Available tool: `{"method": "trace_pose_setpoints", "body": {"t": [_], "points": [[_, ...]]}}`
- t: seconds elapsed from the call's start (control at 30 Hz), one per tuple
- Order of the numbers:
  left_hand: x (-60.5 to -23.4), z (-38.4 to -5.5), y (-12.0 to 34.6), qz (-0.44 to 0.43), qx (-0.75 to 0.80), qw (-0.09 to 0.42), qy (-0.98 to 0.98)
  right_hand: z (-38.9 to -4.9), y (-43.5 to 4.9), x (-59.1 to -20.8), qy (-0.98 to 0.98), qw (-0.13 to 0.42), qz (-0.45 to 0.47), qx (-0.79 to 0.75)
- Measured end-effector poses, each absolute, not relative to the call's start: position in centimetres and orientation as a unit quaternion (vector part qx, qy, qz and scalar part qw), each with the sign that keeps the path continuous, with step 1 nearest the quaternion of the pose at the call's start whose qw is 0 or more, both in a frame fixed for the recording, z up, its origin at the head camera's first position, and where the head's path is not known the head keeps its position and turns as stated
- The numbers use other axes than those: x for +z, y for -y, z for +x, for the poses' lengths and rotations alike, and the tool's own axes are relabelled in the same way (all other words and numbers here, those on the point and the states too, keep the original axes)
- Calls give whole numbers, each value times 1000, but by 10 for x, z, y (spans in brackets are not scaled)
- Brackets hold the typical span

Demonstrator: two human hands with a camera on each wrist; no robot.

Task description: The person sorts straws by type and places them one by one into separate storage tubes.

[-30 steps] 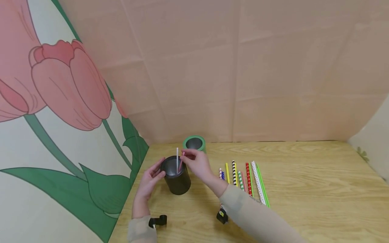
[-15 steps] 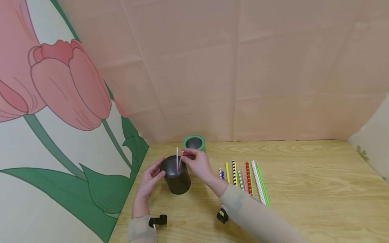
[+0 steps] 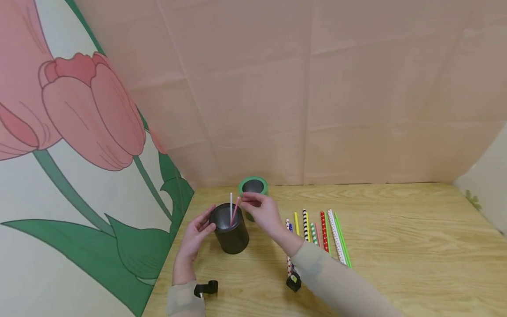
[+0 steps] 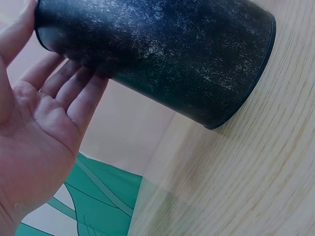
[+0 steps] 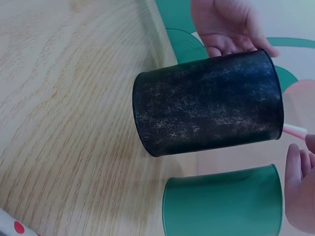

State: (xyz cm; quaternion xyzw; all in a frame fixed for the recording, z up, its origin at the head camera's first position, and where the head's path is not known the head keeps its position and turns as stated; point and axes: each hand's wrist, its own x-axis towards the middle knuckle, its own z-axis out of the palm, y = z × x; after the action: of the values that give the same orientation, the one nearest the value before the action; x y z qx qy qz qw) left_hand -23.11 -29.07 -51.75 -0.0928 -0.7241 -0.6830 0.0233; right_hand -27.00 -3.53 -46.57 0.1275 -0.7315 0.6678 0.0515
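Though hidden from both wrists, straws beside the hands.

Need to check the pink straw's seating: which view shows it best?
The head view: the pink straw leans in the black cup, its top by the right hand. The right wrist view shows only its tip past the rim; the left wrist view shows none.

black cup, green cup, pink straw

Pink straw leans tilted inside upright black cup.
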Motion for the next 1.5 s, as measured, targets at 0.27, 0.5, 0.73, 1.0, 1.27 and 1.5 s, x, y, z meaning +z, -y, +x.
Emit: {"method": "trace_pose_setpoints", "body": {"t": [0.27,0.5,0.73,1.0,1.27,1.5], "points": [[-518,-230,294,-86,-680,27,728,-269,26,-463,717,42,131,684],[-517,-226,296,-76,-679,25,730,-264,0,-464,698,17,113,707],[-516,-224,295,-82,-684,24,724,-265,-40,-476,691,3,102,716],[-516,-223,295,-83,-687,27,721,-267,-101,-488,713,9,85,696],[-517,-227,296,-90,-692,26,716,-267,-152,-502,734,18,68,676],[-517,-227,293,-92,-691,24,717,-262,-192,-519,748,10,55,662]]}}
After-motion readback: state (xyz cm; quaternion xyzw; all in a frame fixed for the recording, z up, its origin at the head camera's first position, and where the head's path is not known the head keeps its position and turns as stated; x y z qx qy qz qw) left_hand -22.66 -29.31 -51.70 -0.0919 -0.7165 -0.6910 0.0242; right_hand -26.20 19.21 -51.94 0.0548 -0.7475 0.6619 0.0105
